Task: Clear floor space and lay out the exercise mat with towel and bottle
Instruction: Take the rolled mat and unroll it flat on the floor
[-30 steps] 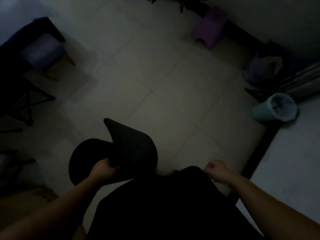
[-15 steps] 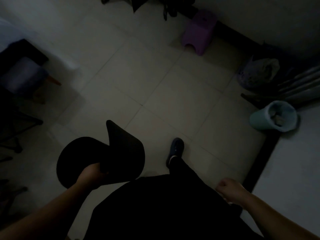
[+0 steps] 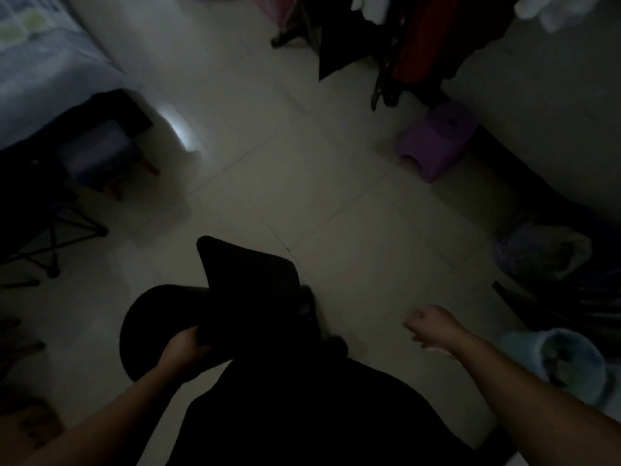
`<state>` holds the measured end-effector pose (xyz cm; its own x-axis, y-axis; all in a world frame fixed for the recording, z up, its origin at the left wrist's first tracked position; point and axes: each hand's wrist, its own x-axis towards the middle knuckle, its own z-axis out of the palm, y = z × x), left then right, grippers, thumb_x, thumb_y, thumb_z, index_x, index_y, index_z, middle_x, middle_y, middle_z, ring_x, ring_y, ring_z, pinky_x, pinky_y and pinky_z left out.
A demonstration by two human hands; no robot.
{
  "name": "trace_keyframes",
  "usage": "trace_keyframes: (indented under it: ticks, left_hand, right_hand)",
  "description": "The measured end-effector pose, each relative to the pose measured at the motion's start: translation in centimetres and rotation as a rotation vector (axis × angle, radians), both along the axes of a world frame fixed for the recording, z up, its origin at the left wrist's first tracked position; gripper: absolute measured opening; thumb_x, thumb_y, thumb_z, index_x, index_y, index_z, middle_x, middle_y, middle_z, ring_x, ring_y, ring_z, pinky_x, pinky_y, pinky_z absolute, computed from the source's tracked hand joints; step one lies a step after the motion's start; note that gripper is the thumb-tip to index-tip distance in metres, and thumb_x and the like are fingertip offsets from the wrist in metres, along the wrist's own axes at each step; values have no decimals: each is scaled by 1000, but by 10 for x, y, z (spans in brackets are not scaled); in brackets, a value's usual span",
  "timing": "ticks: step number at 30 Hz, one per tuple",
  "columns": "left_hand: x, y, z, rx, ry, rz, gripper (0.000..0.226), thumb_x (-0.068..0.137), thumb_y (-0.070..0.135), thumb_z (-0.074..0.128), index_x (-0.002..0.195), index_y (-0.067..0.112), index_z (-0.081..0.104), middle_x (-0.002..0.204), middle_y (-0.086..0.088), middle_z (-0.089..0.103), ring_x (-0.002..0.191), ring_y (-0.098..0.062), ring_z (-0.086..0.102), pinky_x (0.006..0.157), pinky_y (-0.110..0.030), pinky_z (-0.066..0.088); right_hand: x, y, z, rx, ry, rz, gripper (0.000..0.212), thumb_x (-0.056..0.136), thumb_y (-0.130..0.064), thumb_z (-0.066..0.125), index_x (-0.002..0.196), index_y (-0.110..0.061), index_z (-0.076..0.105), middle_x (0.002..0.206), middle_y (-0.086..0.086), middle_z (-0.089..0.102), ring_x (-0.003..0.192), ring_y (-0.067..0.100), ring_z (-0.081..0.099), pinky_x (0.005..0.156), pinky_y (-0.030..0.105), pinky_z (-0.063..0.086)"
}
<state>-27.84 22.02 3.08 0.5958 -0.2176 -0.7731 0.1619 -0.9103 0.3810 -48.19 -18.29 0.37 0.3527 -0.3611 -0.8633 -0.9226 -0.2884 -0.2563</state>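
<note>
The room is dim. A black rolled exercise mat (image 3: 242,290) hangs low at the centre left, one loose corner curling upward. My left hand (image 3: 183,348) grips it at the near edge of the roll. Off to the right, my right hand (image 3: 431,324) is held out over the floor with curled fingers and nothing in it. No towel or bottle is visible. Pale floor tiles (image 3: 302,183) spread ahead of me.
A purple plastic stool (image 3: 437,142) stands at the right by the wall, under a rack of hanging clothes (image 3: 413,45). A teal waste bin (image 3: 557,361) and a bag (image 3: 541,250) sit at the right. A padded stool (image 3: 100,156) and a folding frame (image 3: 50,237) stand left.
The view has tilted up and forward, bringing the clothes rack into sight. My right hand has risen and moved forward. The mat stays in my left hand.
</note>
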Motion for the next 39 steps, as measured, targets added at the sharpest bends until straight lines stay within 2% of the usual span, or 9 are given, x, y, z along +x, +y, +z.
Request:
trace_keyframes:
  ticks: [6, 12, 15, 18, 21, 24, 29, 34, 39]
  left_hand:
    - [65, -46, -29, 14, -29, 102, 22, 89, 15, 60, 108, 5, 65, 111, -19, 68, 103, -34, 62, 85, -37, 47]
    - [158, -90, -37, 50, -8, 123, 31, 90, 22, 59, 116, 6, 63, 121, -18, 64, 113, -32, 59, 92, -34, 45]
    - [202, -105, -36, 104, -13, 83, 31, 92, 25, 53, 116, 7, 62, 125, -16, 63, 117, -29, 57, 94, -31, 43]
    - [237, -117, -33, 131, -14, 104, 31, 92, 25, 53, 117, 9, 62, 126, -14, 63, 118, -29, 56, 96, -32, 43]
    - [262, -132, -33, 157, -12, 141, 35, 90, 27, 56, 121, 12, 60, 128, -13, 62, 120, -29, 55, 99, -33, 44]
    - [280, -156, -40, 185, -12, 212, 33, 89, 26, 54, 118, 15, 62, 126, -12, 63, 118, -29, 57, 97, -34, 45]
    - [305, -218, -40, 231, -25, 426, 34, 87, 32, 55, 117, 18, 63, 121, -11, 66, 111, -30, 61, 85, -31, 46]
    - [318, -277, -21, 267, 25, 610, 32, 85, 26, 58, 114, 13, 63, 114, -14, 68, 104, -31, 62, 76, -30, 46]
    - [320, -320, 4, 204, 35, 801, 30, 83, 25, 57, 111, 17, 63, 108, -10, 69, 95, -26, 65, 77, -31, 51]
  right_hand:
    - [114, -46, -17, -9, -87, 103, 25, 82, -18, 63, 59, -15, 56, 54, 7, 55, 56, 23, 58, 53, 28, 38]
    - [182, -97, -15, -14, 29, 187, 32, 85, -12, 63, 55, -16, 51, 53, 9, 50, 50, 20, 49, 52, 27, 34]
    - [215, -135, -9, -30, 65, 134, 25, 87, -10, 61, 65, -16, 52, 58, 9, 44, 42, 16, 46, 50, 21, 32]
    - [257, -174, -5, -26, 106, 71, 16, 90, -15, 60, 74, -13, 59, 62, 7, 54, 44, 13, 54, 46, 19, 41]
    - [311, -209, -6, 17, 111, 117, 28, 92, -6, 55, 65, -12, 51, 54, 6, 42, 37, 9, 48, 45, 19, 31]
    - [370, -242, -13, 22, 105, 166, 24, 91, -8, 58, 69, -13, 48, 57, 9, 39, 42, 13, 45, 46, 19, 28]
    - [490, -300, -14, 67, 103, 397, 25, 90, -8, 58, 67, -12, 51, 56, 7, 43, 46, 15, 43, 44, 21, 27]
    - [606, -337, 1, 21, 83, 736, 40, 90, -5, 58, 56, -15, 40, 49, 3, 37, 39, 10, 36, 40, 19, 23]
    - [698, -309, 5, 34, 159, 913, 22, 92, -15, 57, 72, -11, 48, 70, 12, 48, 60, 21, 48, 50, 25, 32]
